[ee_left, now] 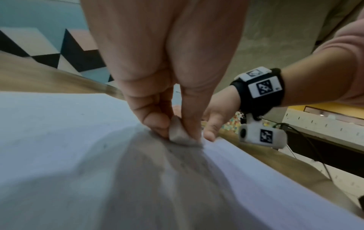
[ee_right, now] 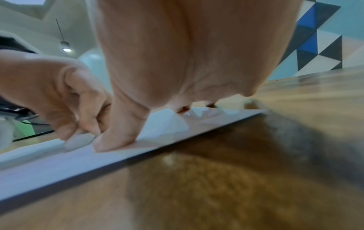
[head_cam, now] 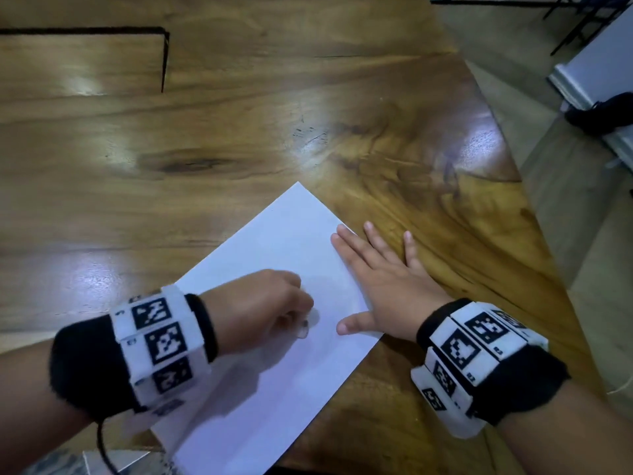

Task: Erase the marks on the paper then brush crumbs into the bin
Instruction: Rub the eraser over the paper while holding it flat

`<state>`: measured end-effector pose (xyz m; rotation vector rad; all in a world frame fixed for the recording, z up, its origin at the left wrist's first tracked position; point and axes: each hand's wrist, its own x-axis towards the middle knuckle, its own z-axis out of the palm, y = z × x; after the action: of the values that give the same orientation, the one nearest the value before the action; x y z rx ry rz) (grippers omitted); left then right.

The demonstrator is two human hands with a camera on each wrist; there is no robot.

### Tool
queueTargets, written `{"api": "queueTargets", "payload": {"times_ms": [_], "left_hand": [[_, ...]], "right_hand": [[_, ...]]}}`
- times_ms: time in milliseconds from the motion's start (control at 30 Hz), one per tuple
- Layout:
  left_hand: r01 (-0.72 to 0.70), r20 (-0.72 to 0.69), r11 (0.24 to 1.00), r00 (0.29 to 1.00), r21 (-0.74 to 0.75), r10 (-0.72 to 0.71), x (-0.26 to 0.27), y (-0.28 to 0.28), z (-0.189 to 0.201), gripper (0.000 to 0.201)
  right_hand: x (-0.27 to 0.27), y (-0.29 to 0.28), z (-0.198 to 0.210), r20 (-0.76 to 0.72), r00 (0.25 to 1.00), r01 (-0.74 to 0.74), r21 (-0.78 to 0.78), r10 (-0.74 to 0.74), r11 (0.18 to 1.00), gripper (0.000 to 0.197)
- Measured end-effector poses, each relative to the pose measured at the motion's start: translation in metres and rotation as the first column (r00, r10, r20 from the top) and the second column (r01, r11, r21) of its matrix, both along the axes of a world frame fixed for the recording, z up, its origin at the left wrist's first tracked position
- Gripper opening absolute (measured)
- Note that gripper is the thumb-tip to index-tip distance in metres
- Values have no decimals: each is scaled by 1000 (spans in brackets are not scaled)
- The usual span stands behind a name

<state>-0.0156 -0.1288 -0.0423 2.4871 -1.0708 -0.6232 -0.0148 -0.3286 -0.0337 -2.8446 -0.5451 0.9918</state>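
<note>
- my left hand (head_cam: 263, 305) pinches a small pale eraser (ee_left: 177, 132) between thumb and fingers, its lower end pressed onto the paper (head_cam: 274, 269).
- the eraser touches the sheet close to my right thumb, a little in from the paper's right-hand edge.
- my right hand (head_cam: 383, 286) lies flat with the fingers spread; thumb and first fingers press on the paper's edge, the outer fingers rest on the wooden table (head_cam: 239, 132).
- the white sheet lies skewed on the table, one corner pointing away from me, another near the table's front edge.
- any marks under the eraser are too faint or blurred for me to make out; a few tiny specks show on the sheet in the left wrist view.
- both wrists wear black bands with white coded tags.
</note>
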Motion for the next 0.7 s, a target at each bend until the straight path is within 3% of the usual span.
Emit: {"api": "queueTargets", "payload": {"times_ms": [33,67,133,200,233,300,400,500,567,700], "left_hand": [[-32,-76,999,997,-1,32,6,-5,4,18],[-82,-50,997,995,12,83,19,-14,9,11],[-302,-19,953,953,-10,302,45,-27,17,8],[-361,23,930,931,-74,364,55,-35,16,8],[-338,36,939,940,-64,341,51,-34,13,8],[-278,-80,959,959,-51,273,29,-25,3,11],[-122,34,992,992,-25,123,-3,-9,-3,10],[-176,7,981,984,-85,177,-13,-7,-8,12],[-168,98,985,980,-40,171,-13,-6,-3,13],[-209,11,977,978,-39,210,-9,-9,5,17]], "right_hand": [[0,0,0,1,1000,1,-2,-1,1000,115],[0,1,0,0,1000,3,-4,-3,1000,115],[0,1,0,1,1000,9,-1,-9,1000,115],[0,1,0,6,1000,1,-6,-1,1000,115],[0,1,0,9,1000,-5,-9,5,1000,114],[0,0,-1,10,1000,-3,-3,3,1000,114],[0,0,0,7,1000,9,5,-9,1000,114],[-3,2,3,53,998,22,-33,-20,999,113],[-10,1,6,96,994,56,-61,-50,997,112],[-22,-8,8,78,994,76,-78,-69,994,115]]}}
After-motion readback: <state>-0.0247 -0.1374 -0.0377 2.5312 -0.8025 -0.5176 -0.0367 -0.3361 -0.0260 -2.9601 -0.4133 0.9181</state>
